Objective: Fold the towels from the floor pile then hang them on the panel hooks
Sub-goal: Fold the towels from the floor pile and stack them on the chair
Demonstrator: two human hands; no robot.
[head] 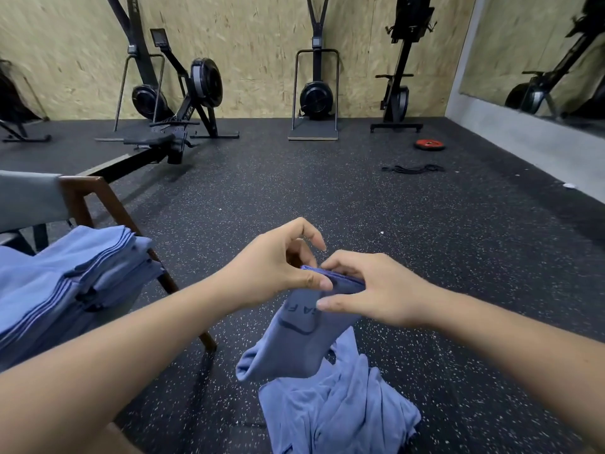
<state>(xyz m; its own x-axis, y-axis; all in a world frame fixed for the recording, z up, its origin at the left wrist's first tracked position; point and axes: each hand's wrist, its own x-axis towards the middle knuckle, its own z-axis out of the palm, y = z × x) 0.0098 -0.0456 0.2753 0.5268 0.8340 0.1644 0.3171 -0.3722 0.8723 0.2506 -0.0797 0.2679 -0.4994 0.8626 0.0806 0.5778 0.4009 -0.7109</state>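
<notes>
A person in a gym holds a blue towel (pixel 294 342) up by its folded top edge, both hands meeting over a speckled black rubber floor (pixel 327 191). The left hand (pixel 278 267) has its grip pinched on the edge between thumb and fingers, and the right hand (pixel 376 290) has its grip curled over the same edge just beside it, thumb laid across the front of the cloth. The towel hangs in the air directly above the loose floor pile (pixel 334 411) of matching blue towels. Dark lettering printed on the towel is partly hidden by the right hand; only something like "A F" shows, too creased to read with certainty. At left, a stack of folded towels (pixel 65 283) rests on a wooden-framed chair (pixel 85 198). Along the chipboard wall (pixel 255 44) stand black exercise machines, including a rowing machine (pixel 183 126) whose frame lettering is blurred. A red weight plate (pixel 429 145) and a black band (pixel 414 168) lie on the floor near a mirror (pixel 540 54).
</notes>
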